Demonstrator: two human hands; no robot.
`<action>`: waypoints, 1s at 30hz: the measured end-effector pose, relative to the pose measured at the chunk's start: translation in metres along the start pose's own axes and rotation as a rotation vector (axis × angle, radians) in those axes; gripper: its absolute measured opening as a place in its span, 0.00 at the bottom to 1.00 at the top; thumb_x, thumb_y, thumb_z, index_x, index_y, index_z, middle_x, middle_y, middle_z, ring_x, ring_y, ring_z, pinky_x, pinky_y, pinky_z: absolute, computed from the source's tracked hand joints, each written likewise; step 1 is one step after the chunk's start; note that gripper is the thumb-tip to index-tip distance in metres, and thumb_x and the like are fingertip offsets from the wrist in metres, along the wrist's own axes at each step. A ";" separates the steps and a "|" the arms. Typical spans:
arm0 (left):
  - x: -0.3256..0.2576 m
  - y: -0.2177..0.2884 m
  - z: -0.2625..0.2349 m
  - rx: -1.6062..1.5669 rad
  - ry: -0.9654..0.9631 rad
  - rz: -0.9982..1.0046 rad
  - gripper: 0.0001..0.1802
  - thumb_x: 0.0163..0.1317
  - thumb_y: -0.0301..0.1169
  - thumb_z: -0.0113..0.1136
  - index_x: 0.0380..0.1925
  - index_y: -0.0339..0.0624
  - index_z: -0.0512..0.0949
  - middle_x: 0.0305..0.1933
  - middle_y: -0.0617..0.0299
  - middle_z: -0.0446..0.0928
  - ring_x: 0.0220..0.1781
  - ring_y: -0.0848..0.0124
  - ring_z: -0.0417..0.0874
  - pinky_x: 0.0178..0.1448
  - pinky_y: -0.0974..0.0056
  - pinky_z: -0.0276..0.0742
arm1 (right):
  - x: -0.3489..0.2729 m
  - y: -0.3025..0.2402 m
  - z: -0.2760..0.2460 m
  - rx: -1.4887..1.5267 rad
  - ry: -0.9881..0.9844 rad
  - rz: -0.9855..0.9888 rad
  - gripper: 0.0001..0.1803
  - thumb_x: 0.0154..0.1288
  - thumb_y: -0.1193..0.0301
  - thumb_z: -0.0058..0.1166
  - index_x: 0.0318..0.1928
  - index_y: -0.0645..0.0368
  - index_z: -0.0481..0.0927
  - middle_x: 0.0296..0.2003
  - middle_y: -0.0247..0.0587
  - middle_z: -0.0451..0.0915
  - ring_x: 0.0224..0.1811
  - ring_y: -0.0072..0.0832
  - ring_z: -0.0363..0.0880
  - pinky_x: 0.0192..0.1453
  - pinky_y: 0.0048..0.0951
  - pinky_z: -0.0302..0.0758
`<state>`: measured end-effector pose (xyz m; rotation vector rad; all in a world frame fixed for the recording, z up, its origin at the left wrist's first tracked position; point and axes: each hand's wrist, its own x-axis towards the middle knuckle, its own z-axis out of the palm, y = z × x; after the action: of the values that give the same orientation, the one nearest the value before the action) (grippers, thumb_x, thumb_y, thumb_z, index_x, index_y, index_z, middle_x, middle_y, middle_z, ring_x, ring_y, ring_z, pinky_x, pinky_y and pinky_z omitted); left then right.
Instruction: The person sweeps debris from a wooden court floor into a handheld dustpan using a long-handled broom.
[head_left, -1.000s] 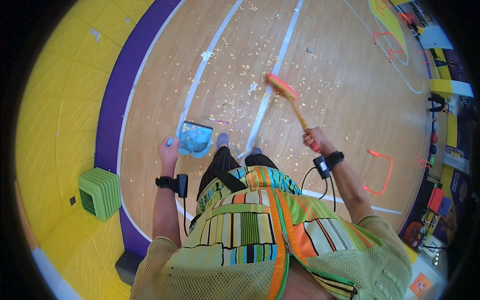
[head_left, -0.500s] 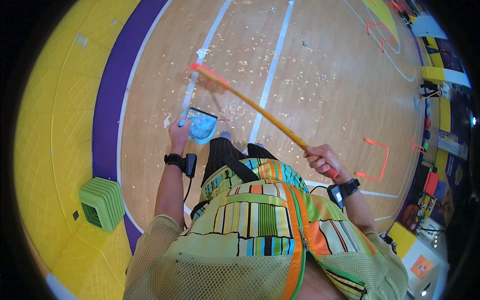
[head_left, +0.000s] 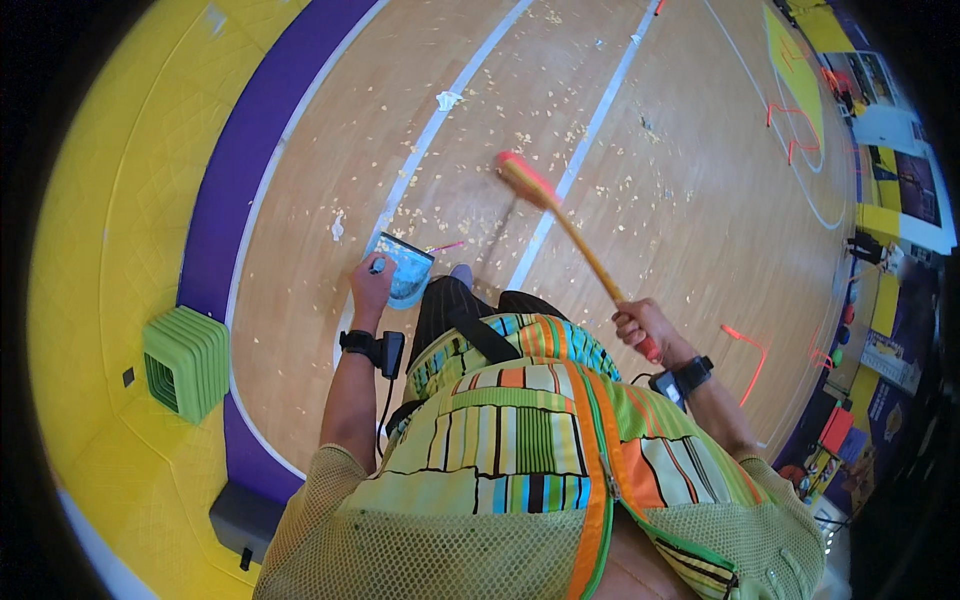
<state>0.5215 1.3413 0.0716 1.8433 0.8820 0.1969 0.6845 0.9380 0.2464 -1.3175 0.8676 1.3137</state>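
My left hand (head_left: pixel 371 283) is closed around the handle of a blue dustpan (head_left: pixel 408 274), which is low by the floor just beyond my feet, its dark-edged mouth facing away from me. Some pale bits appear inside it. In my right hand (head_left: pixel 643 326) is a broom (head_left: pixel 590 258) with a yellow wooden stick and a red grip end. The broom's red and yellow head (head_left: pixel 527 181) is blurred and seems raised off the floor, with a shadow below it. Small pale scraps (head_left: pixel 440 200) lie scattered over the floor around the dustpan.
Crumpled white paper (head_left: pixel 448 100) lies on a floor line, with another white scrap (head_left: pixel 338 228) near the dustpan. A thin pink stick (head_left: pixel 447 246) rests by the pan. Green stacked stools (head_left: pixel 187 363) stand left, against yellow padding (head_left: pixel 90 300). Red hurdle frames (head_left: pixel 757 360) are at right.
The broom head has swung right and looks lifted, away from the white line. My right hand has dropped slightly. The dustpan stays in my left hand. The whole view has shifted.
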 end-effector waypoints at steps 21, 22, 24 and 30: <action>0.006 -0.002 0.009 -0.122 0.159 -0.111 0.09 0.57 0.30 0.57 0.32 0.33 0.77 0.26 0.61 0.76 0.25 0.75 0.77 0.31 0.71 0.75 | -0.001 -0.121 -0.028 0.207 -0.142 -0.019 0.09 0.64 0.70 0.42 0.33 0.64 0.65 0.18 0.25 0.57 0.11 0.07 0.50 0.06 0.08 0.48; 0.006 0.005 0.010 -0.126 0.177 -0.118 0.09 0.57 0.30 0.57 0.32 0.33 0.77 0.26 0.61 0.76 0.25 0.75 0.77 0.31 0.71 0.75 | 0.010 -0.138 -0.039 0.148 -0.121 -0.065 0.08 0.64 0.71 0.42 0.33 0.64 0.65 0.18 0.25 0.58 0.11 0.08 0.51 0.06 0.08 0.49; 0.008 0.017 0.012 -0.152 0.210 -0.128 0.09 0.57 0.30 0.57 0.32 0.33 0.77 0.25 0.61 0.76 0.25 0.75 0.77 0.31 0.71 0.75 | 0.029 -0.169 -0.052 0.189 -0.041 -0.087 0.08 0.64 0.71 0.41 0.30 0.61 0.62 0.17 0.25 0.57 0.12 0.09 0.52 0.07 0.09 0.50; 0.041 0.035 0.029 -0.208 0.258 -0.097 0.08 0.57 0.29 0.56 0.31 0.33 0.76 0.23 0.62 0.75 0.25 0.76 0.76 0.30 0.71 0.73 | 0.099 -0.200 -0.093 0.184 0.014 -0.167 0.06 0.63 0.75 0.40 0.31 0.58 0.59 0.17 0.27 0.56 0.12 0.13 0.53 0.10 0.13 0.52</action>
<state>0.5824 1.3395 0.0778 1.5997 1.0831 0.4560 0.9125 0.9054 0.1719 -1.2276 0.8478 1.0702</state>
